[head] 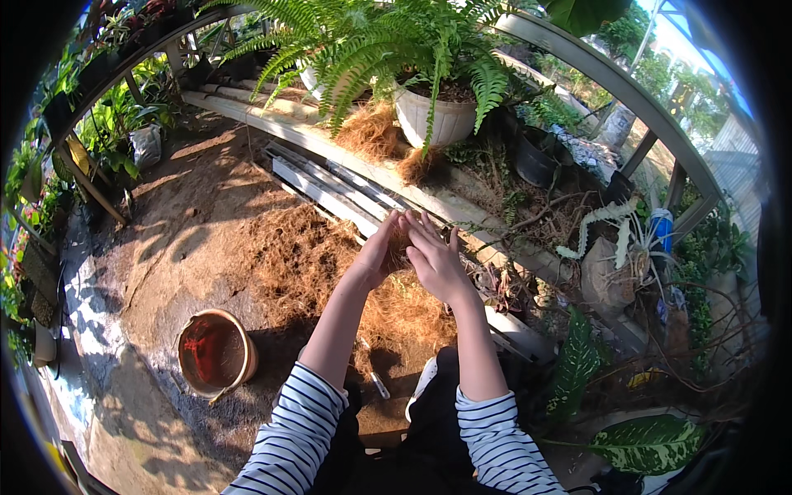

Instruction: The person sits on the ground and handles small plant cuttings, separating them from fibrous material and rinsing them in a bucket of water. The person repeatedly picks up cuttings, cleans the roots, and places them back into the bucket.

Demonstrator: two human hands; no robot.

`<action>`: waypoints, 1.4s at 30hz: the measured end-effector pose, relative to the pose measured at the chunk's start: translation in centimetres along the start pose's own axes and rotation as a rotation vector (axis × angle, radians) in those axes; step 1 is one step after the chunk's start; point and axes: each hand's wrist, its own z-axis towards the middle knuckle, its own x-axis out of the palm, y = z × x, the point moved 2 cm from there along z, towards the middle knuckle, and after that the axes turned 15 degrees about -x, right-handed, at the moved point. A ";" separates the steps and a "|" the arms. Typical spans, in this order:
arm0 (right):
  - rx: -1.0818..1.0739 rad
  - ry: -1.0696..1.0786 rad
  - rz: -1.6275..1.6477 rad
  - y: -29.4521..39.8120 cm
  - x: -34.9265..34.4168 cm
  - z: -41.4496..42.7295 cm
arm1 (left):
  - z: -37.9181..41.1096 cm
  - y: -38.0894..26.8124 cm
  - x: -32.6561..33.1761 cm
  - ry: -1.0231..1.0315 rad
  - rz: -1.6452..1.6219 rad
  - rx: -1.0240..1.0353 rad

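Observation:
My left hand (373,255) and my right hand (437,265) meet at the fingertips, palms facing each other. Between them is a small clump of brown coconut fibre (398,249), mostly hidden by the fingers. Below the hands, a heap of loose, light-brown fibre (411,315) lies in sunlight on the ground. A darker spread of fibre (297,263) mixed with soil-like bits lies to its left. A tool with a pale handle (379,385) rests by my feet, its far end hidden under fibre.
A bucket (250,356) with reddish-brown contents stands on the wet ground at left. Long metal bars (322,192) lie along a ledge (272,120). On that ledge sits a white pot (436,119) with a fern (371,59). Cactus stems (594,226) and twigs crowd the right.

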 end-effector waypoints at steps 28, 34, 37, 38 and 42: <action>0.323 -0.500 0.672 -3.1 -1.2 0.0 | -0.3 0.4 0.5 -0.174 0.277 0.020; 0.334 -0.709 0.748 -3.9 -2.0 0.1 | 0.8 1.2 1.3 -0.160 0.292 0.023; 0.353 -0.691 0.475 -4.1 -2.7 -0.2 | 1.2 1.5 1.2 -0.233 0.127 0.137; 0.317 -0.730 0.269 -4.2 -2.7 -0.3 | 1.8 1.6 0.9 -0.279 0.017 0.203; 0.325 -0.741 0.144 -1.7 -2.7 -0.2 | 1.7 0.8 -0.6 -0.387 -0.201 0.421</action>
